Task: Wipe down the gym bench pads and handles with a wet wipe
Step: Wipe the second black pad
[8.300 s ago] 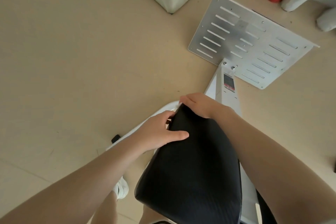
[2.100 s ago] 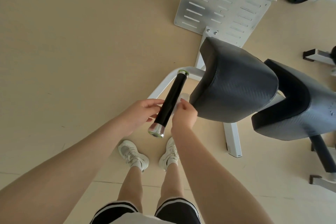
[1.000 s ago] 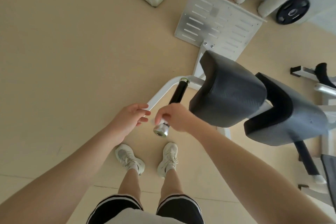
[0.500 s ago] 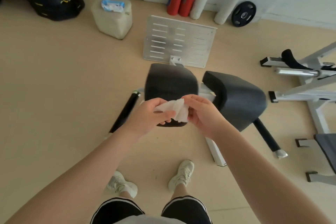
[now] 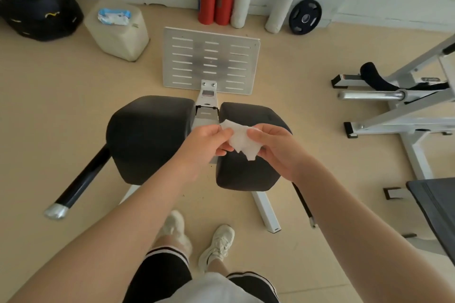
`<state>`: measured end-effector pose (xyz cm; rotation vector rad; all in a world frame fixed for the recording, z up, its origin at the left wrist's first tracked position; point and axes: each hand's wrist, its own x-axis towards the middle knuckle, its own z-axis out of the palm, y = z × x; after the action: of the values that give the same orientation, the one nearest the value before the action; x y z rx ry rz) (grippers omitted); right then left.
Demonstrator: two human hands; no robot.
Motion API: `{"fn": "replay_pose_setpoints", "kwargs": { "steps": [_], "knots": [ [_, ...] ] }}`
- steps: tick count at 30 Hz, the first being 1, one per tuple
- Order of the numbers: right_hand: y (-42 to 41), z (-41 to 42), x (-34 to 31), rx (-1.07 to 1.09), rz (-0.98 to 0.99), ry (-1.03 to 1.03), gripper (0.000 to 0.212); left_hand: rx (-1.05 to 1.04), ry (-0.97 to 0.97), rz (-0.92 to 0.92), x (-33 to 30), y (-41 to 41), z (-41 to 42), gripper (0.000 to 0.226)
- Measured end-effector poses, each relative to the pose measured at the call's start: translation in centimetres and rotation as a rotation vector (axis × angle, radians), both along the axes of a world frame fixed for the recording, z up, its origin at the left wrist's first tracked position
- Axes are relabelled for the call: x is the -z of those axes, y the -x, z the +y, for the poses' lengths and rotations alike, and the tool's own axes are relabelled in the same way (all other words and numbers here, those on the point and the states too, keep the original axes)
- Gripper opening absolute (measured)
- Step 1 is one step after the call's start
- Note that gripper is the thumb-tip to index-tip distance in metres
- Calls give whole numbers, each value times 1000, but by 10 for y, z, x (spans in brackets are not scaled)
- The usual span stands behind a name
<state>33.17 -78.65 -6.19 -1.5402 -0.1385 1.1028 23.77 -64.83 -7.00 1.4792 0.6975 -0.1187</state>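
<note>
We hold a crumpled white wet wipe (image 5: 242, 138) between both hands above the bench: our left hand (image 5: 205, 141) pinches its left edge, our right hand (image 5: 275, 146) grips its right side, fingers curled round it. Below us sit two black padded cushions (image 5: 147, 138), split by a white metal frame (image 5: 206, 106), the wipe hanging over the right cushion's inner edge. A black handle with a silver cap (image 5: 78, 184) juts out at lower left. A slotted silver footplate (image 5: 210, 63) lies beyond.
</note>
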Motion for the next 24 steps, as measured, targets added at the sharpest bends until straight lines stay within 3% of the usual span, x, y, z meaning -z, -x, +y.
{"fn": "replay_pose_setpoints", "kwargs": {
  "steps": [5,9,13,16,18,22,24],
  "knots": [
    [-30,10,29,246,76,133,15,38,-41,56,16,-38,17,18],
    [-70,24,43,294,-64,354,20,74,-42,110,28,-83,45,20],
    [-119,48,64,346,-101,347,15,183,-90,209,46,-132,68,20],
    [-150,71,87,311,-16,362,8,107,-175,269,68,-163,76,24],
    [-165,84,110,274,-41,414,23,-3,-215,305,88,-175,76,29],
    [-185,103,150,-56,-419,599,42,4,-120,471,130,-182,72,26],
    [-189,109,163,-297,-532,697,45,66,-49,527,137,-178,67,49]
  ]
}}
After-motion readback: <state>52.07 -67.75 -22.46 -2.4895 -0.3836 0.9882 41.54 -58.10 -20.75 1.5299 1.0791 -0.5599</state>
